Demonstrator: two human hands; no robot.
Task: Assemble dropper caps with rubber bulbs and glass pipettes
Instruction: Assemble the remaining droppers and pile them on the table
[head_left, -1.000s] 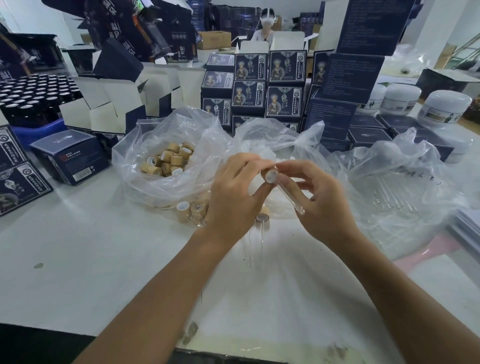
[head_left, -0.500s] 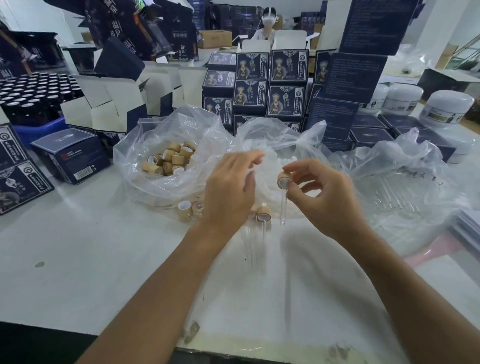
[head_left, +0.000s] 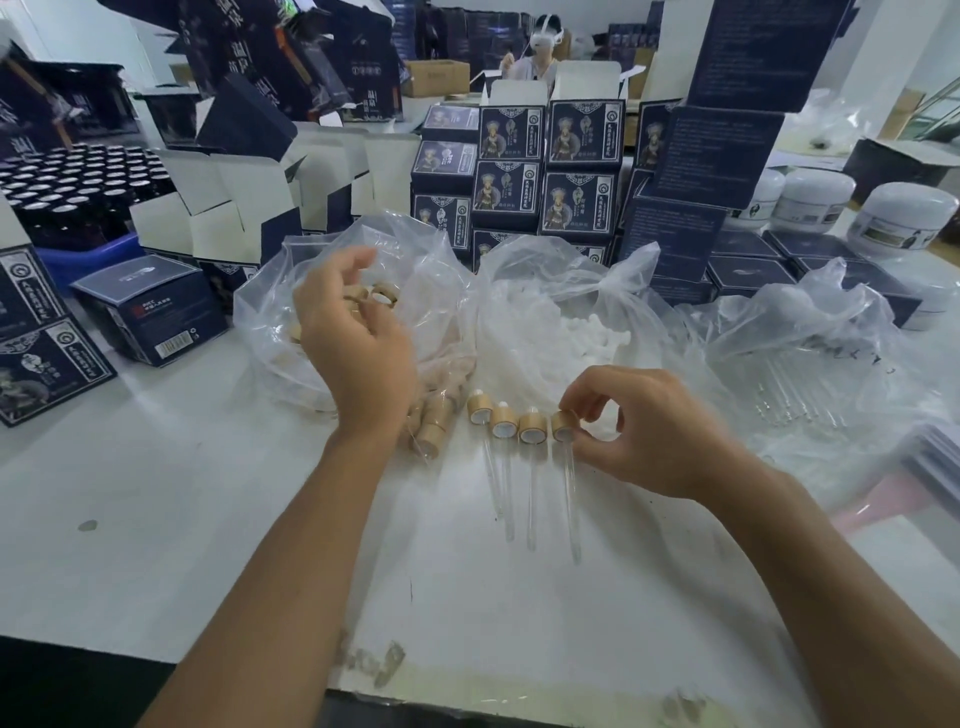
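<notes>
Worktop: white worktop (head_left: 156, 519), scuffed and stained along its near edge, with one small dark spot at the left.
Room: packing room, crowded with dark blue boxes (head_left: 576, 202) stacked behind the bags; folded cartons (head_left: 208, 208) with white flaps open at left; dark bottles (head_left: 67, 187) massed in a blue tray at far left; a person (head_left: 540, 52) sits at the back.
Bags: three clear plastic bags in a row. The left bag (head_left: 270, 332) holds wooden caps (head_left: 384, 293), the middle bag (head_left: 535, 291) holds white rubber bulbs (head_left: 592, 332), the right bag (head_left: 810, 332) holds glass tubes (head_left: 795, 395).
Finished droppers: four lie side by side in front of the middle bag, caps away from the viewer and glass tips toward the viewer; a few more lie half hidden under the left wrist, number unclear.
White jars: three plainly seen at right (head_left: 904, 218), more partly hidden.
Left hand: left hand (head_left: 358, 338) is raised over the mouth of the left bag, fingers loosely curled and holding nothing that can be seen.
Right hand: right hand (head_left: 644, 426) rests low on the worktop; thumb and fingers pinch the wooden cap of the rightmost dropper (head_left: 563, 431), which lies flat in the row, touching its neighbour.
</notes>
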